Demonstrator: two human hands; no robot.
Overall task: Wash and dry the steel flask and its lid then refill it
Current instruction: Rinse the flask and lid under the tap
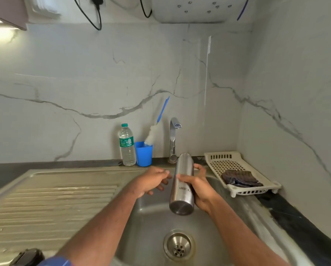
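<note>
Sink (214,223): steel basin, our work area.
Flask (182,186): held tilted above the sink, base toward us, lid end near the tap (173,139). We judge it rigid, smooth, slippery when wet, its weight depending on contents; best taken mid-body.
Right hand (200,187): wrapped around the flask's middle.
Left hand (153,181): loosely curled beside it, holding nothing.

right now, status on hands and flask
Right hand grips steel flask over sink, lid end away. Left hand open beside it, not touching. Tap off; nothing blocking.
</note>
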